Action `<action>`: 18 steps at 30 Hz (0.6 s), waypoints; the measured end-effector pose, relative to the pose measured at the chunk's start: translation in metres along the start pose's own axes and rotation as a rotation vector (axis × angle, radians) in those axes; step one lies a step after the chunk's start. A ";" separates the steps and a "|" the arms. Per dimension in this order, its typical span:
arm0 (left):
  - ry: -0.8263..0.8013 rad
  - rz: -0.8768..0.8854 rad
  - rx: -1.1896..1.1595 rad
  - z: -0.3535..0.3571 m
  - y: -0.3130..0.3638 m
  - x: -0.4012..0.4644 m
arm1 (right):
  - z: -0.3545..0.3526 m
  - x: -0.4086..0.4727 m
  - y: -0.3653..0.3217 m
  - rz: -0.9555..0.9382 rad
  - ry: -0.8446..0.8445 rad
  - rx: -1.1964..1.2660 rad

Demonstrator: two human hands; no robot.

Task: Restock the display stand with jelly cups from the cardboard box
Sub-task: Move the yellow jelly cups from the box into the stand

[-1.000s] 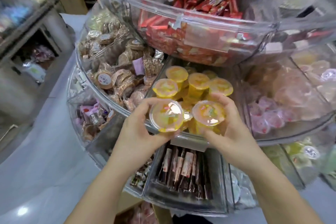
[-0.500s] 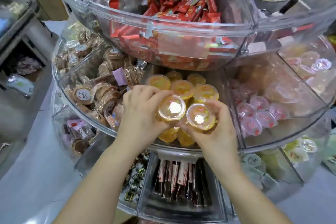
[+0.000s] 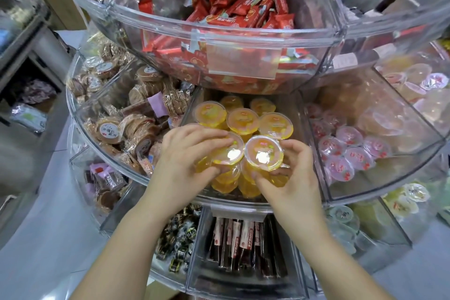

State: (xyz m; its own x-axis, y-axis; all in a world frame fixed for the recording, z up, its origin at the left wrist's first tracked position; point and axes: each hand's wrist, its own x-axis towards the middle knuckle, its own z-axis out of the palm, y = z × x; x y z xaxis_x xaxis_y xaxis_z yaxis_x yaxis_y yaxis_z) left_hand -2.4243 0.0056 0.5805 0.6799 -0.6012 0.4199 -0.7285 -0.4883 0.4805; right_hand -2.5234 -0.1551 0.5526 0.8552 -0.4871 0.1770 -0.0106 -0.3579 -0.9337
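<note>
we are looking through one head-worn wide-angle camera, facing forward and steeply down onto the tiered display stand (image 3: 243,41), close enough that its middle tier is filling the frame. our forearms are entering from the bottom edge, and the floor (image 3: 43,238) is showing at lower left.

Hidden and cut off
Both hands cover the lower jelly cups (image 3: 225,184); the pale right-hand cups (image 3: 414,80) look blurred, perhaps jelly.

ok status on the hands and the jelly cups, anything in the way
Left hand grips one yellow jelly cup, right hand grips another. Both low over the yellow cups in the middle bin. Nothing in the way.
</note>
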 end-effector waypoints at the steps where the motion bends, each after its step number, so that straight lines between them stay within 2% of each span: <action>1: -0.005 0.003 -0.011 0.000 0.000 0.000 | 0.000 0.000 0.000 0.001 0.005 -0.012; 8: 0.013 -0.034 -0.051 0.000 0.001 0.000 | 0.004 0.002 0.000 0.000 0.010 -0.069; 12: 0.006 -0.034 0.001 0.001 0.002 -0.001 | 0.004 0.002 -0.001 0.009 0.005 -0.073; 18: 0.050 0.033 0.029 -0.003 0.004 -0.007 | -0.006 -0.002 -0.003 0.067 0.007 0.009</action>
State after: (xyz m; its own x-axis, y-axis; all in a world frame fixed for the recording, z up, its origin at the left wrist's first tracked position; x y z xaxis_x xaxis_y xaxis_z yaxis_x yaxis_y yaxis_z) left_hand -2.4316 0.0101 0.5813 0.6582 -0.5855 0.4733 -0.7523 -0.4872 0.4435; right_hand -2.5281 -0.1576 0.5570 0.8490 -0.5154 0.1164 -0.0629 -0.3174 -0.9462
